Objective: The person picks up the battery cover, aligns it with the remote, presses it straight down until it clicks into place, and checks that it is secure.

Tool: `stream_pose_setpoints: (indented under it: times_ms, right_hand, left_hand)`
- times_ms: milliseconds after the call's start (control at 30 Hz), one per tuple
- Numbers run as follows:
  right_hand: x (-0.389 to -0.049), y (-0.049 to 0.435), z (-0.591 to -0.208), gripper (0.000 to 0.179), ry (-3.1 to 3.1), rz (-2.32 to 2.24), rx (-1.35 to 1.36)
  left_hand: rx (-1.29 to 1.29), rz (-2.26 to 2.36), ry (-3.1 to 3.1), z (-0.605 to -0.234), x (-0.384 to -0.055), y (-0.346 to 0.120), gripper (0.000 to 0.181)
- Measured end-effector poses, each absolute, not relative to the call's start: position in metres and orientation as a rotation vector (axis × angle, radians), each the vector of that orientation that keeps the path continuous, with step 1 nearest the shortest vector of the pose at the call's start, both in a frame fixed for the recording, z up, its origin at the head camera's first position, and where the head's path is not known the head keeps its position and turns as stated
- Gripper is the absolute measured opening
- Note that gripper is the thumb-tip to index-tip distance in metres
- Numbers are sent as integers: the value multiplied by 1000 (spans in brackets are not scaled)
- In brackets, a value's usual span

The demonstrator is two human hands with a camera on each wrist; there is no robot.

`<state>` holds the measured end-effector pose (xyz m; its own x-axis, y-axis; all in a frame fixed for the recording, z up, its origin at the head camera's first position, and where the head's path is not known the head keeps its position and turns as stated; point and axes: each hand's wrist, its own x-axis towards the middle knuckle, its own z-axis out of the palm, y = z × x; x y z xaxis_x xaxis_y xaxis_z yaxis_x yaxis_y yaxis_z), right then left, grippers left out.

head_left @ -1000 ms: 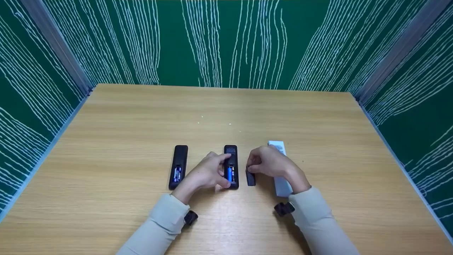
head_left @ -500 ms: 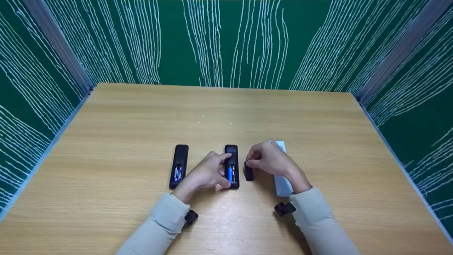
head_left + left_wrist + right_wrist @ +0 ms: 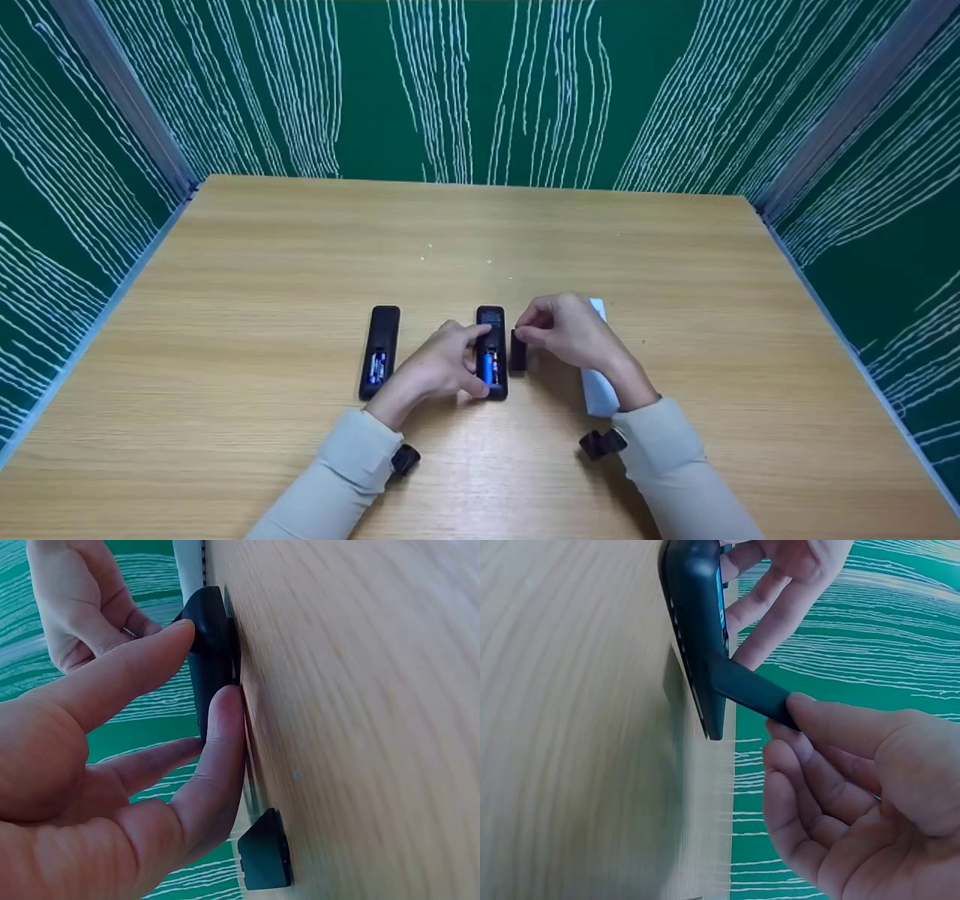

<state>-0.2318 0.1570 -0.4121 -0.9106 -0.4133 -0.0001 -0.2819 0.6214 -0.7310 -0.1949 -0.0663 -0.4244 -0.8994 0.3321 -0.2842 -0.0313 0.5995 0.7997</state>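
Observation:
A black remote control (image 3: 491, 337) lies back up at the middle of the table, its battery bay uncovered with a blue battery (image 3: 487, 369) and a second, darker one inside. My left hand (image 3: 442, 361) holds this remote, thumb at its near end and fingers along its left side and back. Just to its right, my right hand (image 3: 566, 330) pinches one end of a black battery cover (image 3: 518, 354) between thumb and fingers. In the right wrist view the cover (image 3: 754, 694) slants toward the remote (image 3: 697, 622); whether they touch I cannot tell.
Left of my left hand lies a second black remote (image 3: 381, 337), its battery bay uncovered with batteries (image 3: 376, 367) in it. A white box (image 3: 598, 394) sits partly under my right hand. Small white specks (image 3: 489, 262) dot the wooden table (image 3: 300, 247). Green walls stand behind.
My right hand has moved left and a little away from me with the battery cover, bringing it close beside the middle remote. My left hand stays in place.

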Motion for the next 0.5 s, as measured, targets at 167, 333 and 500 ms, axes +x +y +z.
stream_pose_setpoints:
  times_ms: [167, 333, 500]
  right_hand:
    - [-229, 151, -411, 4, 2673, -1209, -542]
    - [-226, 143, -413, 5, 2653, -1256, -574]
    - [-224, 138, -414, 5, 2613, -1296, -600]
  left_hand:
    - [240, 1224, 2422, -425, -195, -66, 106]
    - [255, 1219, 2423, -426, -196, -67, 107]
    - [252, 1221, 2413, -425, -196, -68, 107]
